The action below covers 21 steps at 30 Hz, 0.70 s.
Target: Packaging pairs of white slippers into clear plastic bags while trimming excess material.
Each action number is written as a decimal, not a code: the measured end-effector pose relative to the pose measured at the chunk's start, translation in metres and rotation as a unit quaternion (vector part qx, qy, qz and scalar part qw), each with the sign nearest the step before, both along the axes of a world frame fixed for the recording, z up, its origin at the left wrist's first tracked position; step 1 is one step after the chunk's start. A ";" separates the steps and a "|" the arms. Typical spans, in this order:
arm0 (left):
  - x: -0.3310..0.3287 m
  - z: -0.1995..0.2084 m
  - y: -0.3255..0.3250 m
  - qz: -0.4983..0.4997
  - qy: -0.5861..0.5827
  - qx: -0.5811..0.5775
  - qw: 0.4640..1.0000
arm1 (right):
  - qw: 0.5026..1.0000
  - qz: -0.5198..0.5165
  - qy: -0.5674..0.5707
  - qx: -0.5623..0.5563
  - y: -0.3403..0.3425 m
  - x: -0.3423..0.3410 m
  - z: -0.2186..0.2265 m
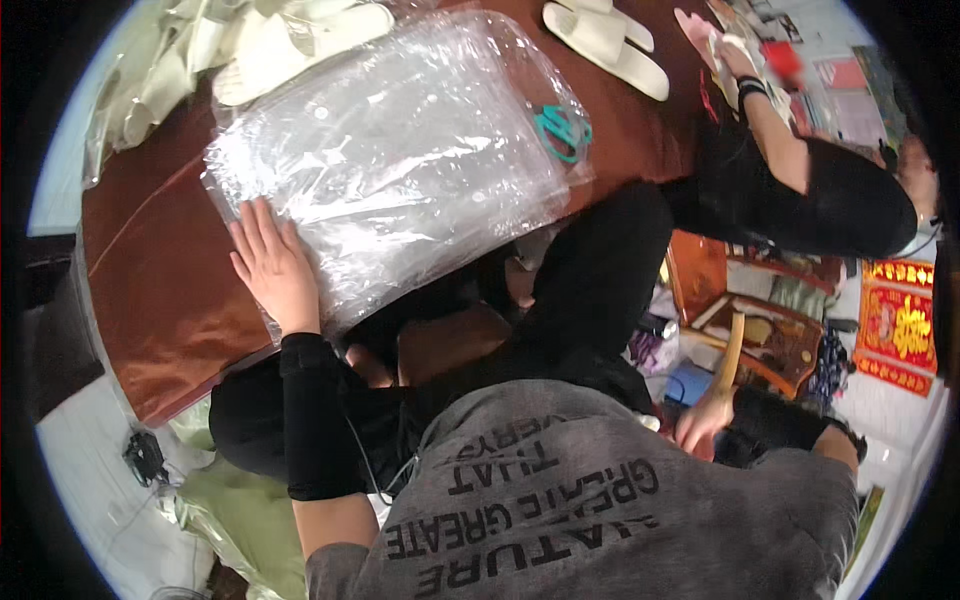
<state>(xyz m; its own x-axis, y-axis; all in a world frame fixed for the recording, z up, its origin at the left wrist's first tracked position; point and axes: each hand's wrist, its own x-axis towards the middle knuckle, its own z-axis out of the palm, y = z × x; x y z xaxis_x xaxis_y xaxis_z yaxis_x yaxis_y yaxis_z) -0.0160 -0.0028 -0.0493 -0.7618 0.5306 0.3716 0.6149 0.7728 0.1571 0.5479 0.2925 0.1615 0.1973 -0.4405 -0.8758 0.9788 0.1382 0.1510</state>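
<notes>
My left hand (275,272) lies flat with its fingers spread, at the left edge of a stack of clear plastic bags (390,150). Its fingertips touch the bags and the brown table cover (165,290) beside them. A turquoise looped band (563,134) rests at the right end of the stack. My right hand (705,422) is down by my right side, away from the table, with its fingers curled. Whatever they hold, if anything, is hidden. Next to it a curved light-wood piece (733,350) sticks up; whether the hand touches it I cannot tell.
Cream slippers (610,50) lie at the table's far side, and more bagged slippers (300,45) at the far left. At the right, another person's hand (738,58) is at a pink-and-white slipper (698,30). A wooden chair (765,340) stands at my right; green bagged material (235,515) lies below left.
</notes>
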 end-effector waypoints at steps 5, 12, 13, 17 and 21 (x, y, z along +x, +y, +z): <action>-0.003 -0.011 0.002 -0.001 -0.014 0.003 1.000 | 0.989 -0.062 0.089 0.097 -0.072 0.009 -0.016; -0.004 -0.013 -0.004 0.005 -0.018 0.009 1.000 | 0.973 -0.056 0.152 0.166 -0.121 -0.017 -0.029; -0.005 -0.014 -0.003 0.001 -0.012 0.013 1.000 | 0.970 -0.053 0.160 0.176 -0.126 -0.021 -0.032; -0.002 -0.009 -0.002 0.003 -0.001 0.010 1.000 | 0.966 -0.037 0.172 0.189 -0.132 -0.025 -0.035; 0.001 -0.014 -0.006 0.015 -0.005 0.003 1.000 | 0.963 -0.014 0.187 0.192 -0.126 -0.034 -0.043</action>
